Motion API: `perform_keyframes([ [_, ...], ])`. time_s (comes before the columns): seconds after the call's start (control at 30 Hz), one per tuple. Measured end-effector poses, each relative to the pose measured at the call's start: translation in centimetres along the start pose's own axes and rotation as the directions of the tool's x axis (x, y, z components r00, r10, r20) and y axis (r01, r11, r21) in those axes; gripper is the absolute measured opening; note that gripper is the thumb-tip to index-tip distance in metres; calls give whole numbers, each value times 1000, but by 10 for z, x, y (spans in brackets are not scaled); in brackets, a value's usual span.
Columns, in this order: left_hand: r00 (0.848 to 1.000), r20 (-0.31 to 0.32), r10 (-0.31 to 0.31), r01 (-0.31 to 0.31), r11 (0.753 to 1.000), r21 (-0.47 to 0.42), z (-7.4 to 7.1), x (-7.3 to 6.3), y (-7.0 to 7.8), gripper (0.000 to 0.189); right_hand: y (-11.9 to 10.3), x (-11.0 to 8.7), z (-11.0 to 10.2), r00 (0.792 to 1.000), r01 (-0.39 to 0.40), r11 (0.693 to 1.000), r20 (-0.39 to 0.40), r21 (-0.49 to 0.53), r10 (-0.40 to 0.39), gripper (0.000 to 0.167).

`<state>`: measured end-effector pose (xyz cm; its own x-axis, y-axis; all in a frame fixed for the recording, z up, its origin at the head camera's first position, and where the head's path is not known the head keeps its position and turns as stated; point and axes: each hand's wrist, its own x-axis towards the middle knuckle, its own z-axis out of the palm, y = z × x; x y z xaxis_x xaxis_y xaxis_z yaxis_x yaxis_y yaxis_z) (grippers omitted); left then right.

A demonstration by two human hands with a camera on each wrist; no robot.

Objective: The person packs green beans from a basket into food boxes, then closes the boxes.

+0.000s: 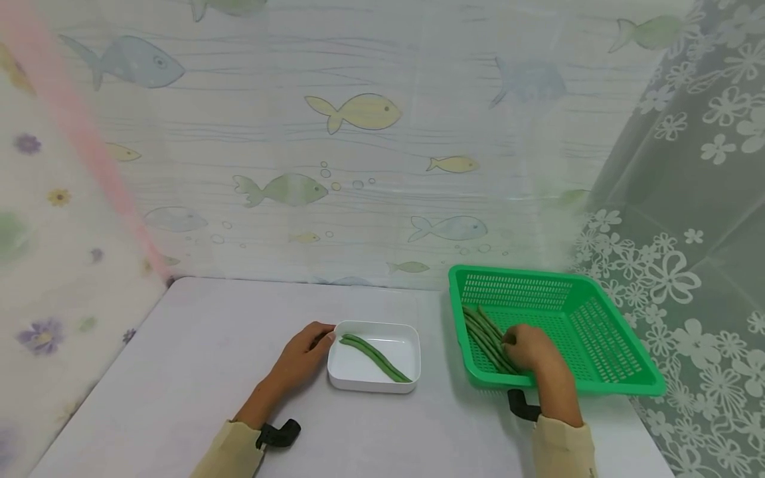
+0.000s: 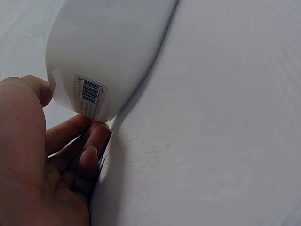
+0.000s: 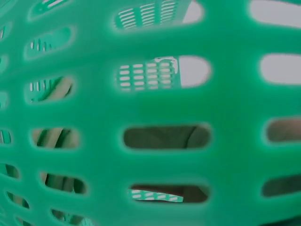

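Observation:
My left hand (image 1: 303, 355) is at the left end of a white rectangular dish (image 1: 373, 386), its thumb and fingers gripping the corner. In the left wrist view, the thumb lies against the dish wall beside a barcode label (image 2: 89, 96), and the other fingers curl below it. Inside the dish lie a couple of long green beans (image 1: 376, 358). My right hand (image 1: 530, 348) reaches into a green plastic basket (image 1: 621, 332), curled fingers pinching at a bunch of green beans (image 1: 481, 332). The basket's slotted wall (image 3: 164, 108) hides most of that hand in the right wrist view.
Both things stand on a white-covered table (image 1: 179, 372), the basket near its right edge. A fish-patterned curtain (image 1: 358, 219) hangs behind, and a sheer flowered curtain (image 1: 681, 299) runs along the right. Black wrist straps (image 1: 279, 435) sit on both arms.

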<state>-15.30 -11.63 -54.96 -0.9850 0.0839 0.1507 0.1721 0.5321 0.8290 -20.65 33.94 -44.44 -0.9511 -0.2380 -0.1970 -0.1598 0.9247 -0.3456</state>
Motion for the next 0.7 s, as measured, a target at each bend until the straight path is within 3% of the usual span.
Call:
perform_keyframes([
  [0.37, 1000, -9, 5, -5, 1000, 14, 1, 1, 0, 35, -3, -1, -1, 990, -33, 997, -132, 68, 42, 13],
  [0.6, 1000, 2, -19, 19, 1000, 3, 1, 1, -1, 35, -3, -2, -3, 988, -80, 993, -127, 89, 91, 40],
  [0.7, 1000, 0, -17, 17, 1000, 4, 1, 1, -1, 35, -4, -3, -3, 985, -94, 990, -134, 104, 107, 44],
])
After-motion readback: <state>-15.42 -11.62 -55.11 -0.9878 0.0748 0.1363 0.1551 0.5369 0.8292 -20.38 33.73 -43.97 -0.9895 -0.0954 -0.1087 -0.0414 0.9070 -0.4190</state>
